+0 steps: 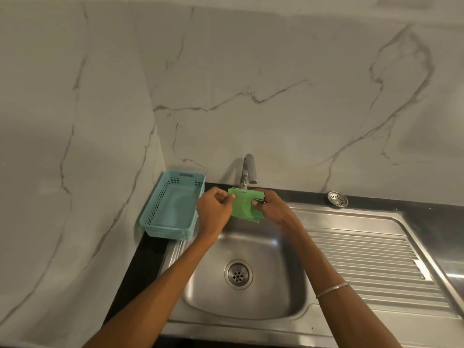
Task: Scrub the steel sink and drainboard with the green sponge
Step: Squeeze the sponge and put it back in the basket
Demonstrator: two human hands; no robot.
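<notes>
The green sponge, thin and floppy like a cloth pad, hangs above the back of the steel sink, just under the tap. My left hand pinches its left edge between thumb and fingers. My right hand pinches the folded right edge. The sink bowl is dry-looking, with a round drain in the middle. The ribbed steel drainboard stretches to the right of the bowl.
A chrome tap stands behind the sponge at the wall. A teal perforated plastic basket sits at the left of the sink on the black counter. A loose metal strainer lies at the back right. Marble wall panels close in behind and left.
</notes>
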